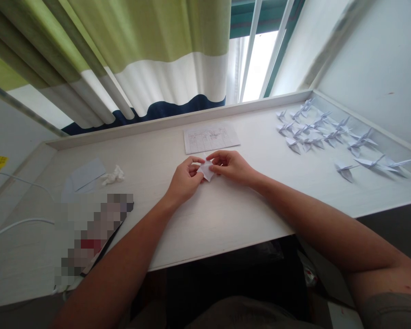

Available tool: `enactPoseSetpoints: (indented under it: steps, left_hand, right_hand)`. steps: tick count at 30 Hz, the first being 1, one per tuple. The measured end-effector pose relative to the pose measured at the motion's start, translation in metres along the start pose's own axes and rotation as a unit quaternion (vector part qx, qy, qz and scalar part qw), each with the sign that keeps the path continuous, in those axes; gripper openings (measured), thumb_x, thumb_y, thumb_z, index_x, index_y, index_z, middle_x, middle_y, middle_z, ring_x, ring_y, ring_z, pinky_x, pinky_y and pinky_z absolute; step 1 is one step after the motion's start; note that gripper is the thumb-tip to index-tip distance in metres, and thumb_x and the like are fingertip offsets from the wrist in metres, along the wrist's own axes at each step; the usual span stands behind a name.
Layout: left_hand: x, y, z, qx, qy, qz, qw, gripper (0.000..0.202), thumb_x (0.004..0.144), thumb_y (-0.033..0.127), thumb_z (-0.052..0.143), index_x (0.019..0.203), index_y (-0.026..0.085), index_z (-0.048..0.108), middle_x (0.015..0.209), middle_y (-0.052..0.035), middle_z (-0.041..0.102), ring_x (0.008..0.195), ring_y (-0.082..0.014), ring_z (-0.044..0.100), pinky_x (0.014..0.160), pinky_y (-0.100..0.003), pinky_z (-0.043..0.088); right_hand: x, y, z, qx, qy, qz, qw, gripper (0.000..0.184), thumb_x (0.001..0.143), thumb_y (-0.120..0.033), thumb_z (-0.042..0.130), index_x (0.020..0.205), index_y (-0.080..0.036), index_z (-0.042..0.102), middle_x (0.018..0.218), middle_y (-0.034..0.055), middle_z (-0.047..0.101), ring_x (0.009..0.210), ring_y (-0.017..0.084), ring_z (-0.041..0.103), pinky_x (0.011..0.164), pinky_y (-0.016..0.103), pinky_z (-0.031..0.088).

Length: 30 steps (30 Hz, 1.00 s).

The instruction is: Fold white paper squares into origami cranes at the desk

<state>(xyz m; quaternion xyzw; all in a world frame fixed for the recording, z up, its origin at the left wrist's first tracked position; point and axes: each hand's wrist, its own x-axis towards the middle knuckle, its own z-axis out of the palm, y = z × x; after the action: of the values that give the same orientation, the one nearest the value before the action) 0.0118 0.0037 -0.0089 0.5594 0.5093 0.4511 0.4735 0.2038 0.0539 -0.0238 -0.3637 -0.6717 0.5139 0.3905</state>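
A small piece of folded white paper (pixel 206 172) is held up between both hands over the white desk. My left hand (pixel 186 179) pinches its left side with thumb and fingers. On the other side, my right hand (pixel 232 166) grips the paper's right and upper edges, fingers curled. The paper has a pointed lower corner and visible creases. Just beyond the hands lies a printed sheet or pad (pixel 210 138) with a table of lines on it. Parts of the folded paper are hidden behind the fingers.
Several folded paper cranes (pixel 311 130) stand at the desk's back right. On the left are flat paper sheets (pixel 87 174), a crumpled tissue (pixel 113 175), a white cable (pixel 20 222) and a blurred-out flat object (pixel 99 228). A raised rim (pixel 178 119) runs along the back, below a curtain (pixel 150 55).
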Motion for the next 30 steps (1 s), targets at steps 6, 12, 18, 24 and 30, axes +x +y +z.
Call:
enactPoseSetpoints:
  steps: [6,12,18,24,30]
  left_hand:
    - [0.001,-0.0014,-0.0005,-0.021,0.011,-0.017,1.0,0.028,0.077,0.018,0.077,0.102,0.019,0.065,0.075,-0.0012,0.076,0.065,-0.0162,0.072,0.066,-0.028,0.057]
    - [0.0018,-0.0025,-0.0001,-0.03,0.014,-0.013,0.999,0.029,0.078,0.022,0.08,0.103,0.018,0.068,0.077,-0.0017,0.075,0.067,-0.016,0.071,0.064,-0.027,0.057]
    - [0.002,-0.0034,-0.0003,-0.04,0.027,-0.019,0.999,0.028,0.076,0.018,0.077,0.102,0.017,0.068,0.077,-0.0018,0.076,0.065,-0.0147,0.069,0.064,-0.027,0.056]
    - [0.0005,-0.0043,-0.0009,-0.019,0.028,0.004,0.999,0.028,0.079,0.026,0.081,0.103,0.017,0.07,0.077,-0.0022,0.078,0.068,-0.0163,0.072,0.068,-0.029,0.057]
    - [0.0003,-0.0054,-0.0002,-0.06,0.026,0.008,0.998,0.033,0.077,0.036,0.09,0.097,0.018,0.072,0.079,-0.0042,0.079,0.073,-0.019,0.075,0.073,-0.033,0.063]
  right_hand:
    - [0.0007,0.0037,0.0007,0.026,0.004,0.002,1.0,0.027,0.076,-0.027,0.08,0.102,-0.017,0.077,0.081,0.0018,0.071,0.073,0.015,0.064,0.066,0.03,0.052]
    - [0.0013,0.0049,0.0006,0.024,0.009,-0.002,1.0,0.031,0.077,-0.028,0.081,0.106,-0.017,0.079,0.083,0.0025,0.071,0.077,0.016,0.064,0.07,0.031,0.053]
    - [0.0012,0.0017,0.001,0.044,0.011,0.025,0.999,0.03,0.075,-0.027,0.084,0.102,-0.015,0.078,0.084,0.0029,0.072,0.077,0.016,0.065,0.069,0.03,0.052]
    - [0.0014,0.0006,0.0009,0.069,0.0,0.049,0.996,0.034,0.073,-0.03,0.088,0.101,-0.015,0.077,0.083,0.0028,0.073,0.076,0.015,0.065,0.069,0.029,0.052]
    - [0.0001,-0.0036,0.0033,0.075,-0.003,0.016,0.997,0.026,0.073,-0.035,0.089,0.086,-0.018,0.074,0.079,0.0005,0.07,0.072,0.013,0.06,0.064,0.027,0.048]
